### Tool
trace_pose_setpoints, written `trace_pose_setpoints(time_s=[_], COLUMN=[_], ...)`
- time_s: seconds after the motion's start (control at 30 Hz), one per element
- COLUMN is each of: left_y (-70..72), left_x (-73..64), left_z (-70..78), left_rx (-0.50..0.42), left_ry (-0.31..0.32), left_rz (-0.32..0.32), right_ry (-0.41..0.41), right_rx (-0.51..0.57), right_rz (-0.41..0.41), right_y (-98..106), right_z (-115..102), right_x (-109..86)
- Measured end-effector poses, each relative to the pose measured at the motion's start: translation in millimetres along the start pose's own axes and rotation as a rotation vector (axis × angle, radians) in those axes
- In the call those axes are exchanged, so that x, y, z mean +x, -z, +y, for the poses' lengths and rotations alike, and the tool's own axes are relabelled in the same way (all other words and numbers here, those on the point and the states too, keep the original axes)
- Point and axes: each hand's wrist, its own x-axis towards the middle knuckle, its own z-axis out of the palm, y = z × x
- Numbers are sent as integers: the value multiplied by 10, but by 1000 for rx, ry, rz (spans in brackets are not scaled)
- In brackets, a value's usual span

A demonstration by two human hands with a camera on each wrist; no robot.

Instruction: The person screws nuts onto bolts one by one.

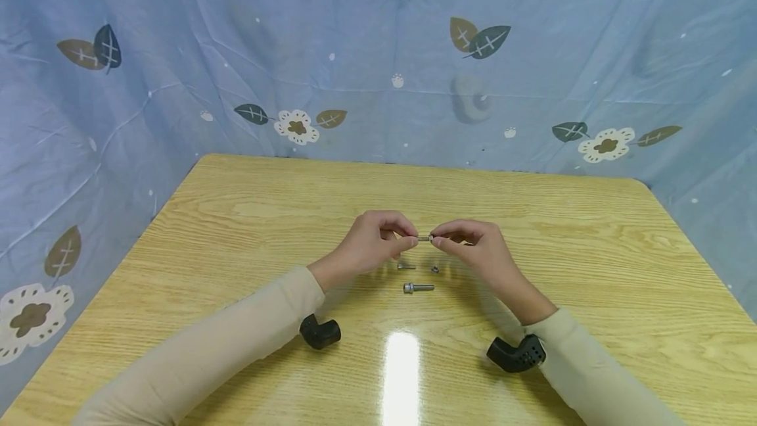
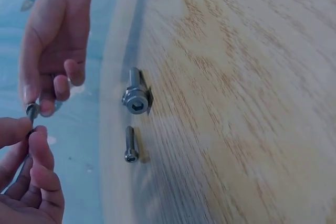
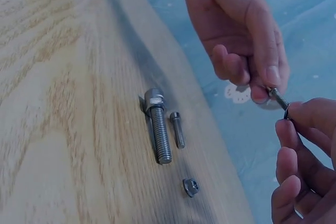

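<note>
My left hand (image 1: 369, 242) pinches a small bolt (image 3: 280, 98) by its head end, between thumb and fingers. Facing it, my right hand (image 1: 481, 248) pinches a flanged nut (image 2: 32, 109) at the bolt's other end. Thumb and fingertips partly cover both pieces, and the shank shows between the hands. Nearer the body on the table lies a second small socket-head bolt (image 1: 406, 267), with a loose flange nut (image 3: 190, 187) to its right. A larger socket-head bolt (image 1: 421, 288) lies closest to the body, a nut or collar close behind its head.
The wood-grain table (image 1: 266, 202) carries the loose hardware near its middle. Behind it and at both sides hangs a blue patterned cloth (image 1: 378, 51). Black curved wrist pieces (image 1: 321, 334) stick out by both sleeves, close over the table.
</note>
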Motion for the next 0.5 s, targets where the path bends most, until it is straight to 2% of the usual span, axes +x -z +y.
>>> trace_pose_setpoints(time_s=[0.2, 0.5], left_y=[-14, -36], left_x=[4, -7], left_z=[4, 27], left_rx=[-35, -86], left_ry=[-3, 9], left_rz=[7, 6], right_ry=[36, 97], right_rx=[6, 7], right_rz=[-15, 13], right_y=[-5, -32], right_z=[21, 43], right_x=[-11, -26])
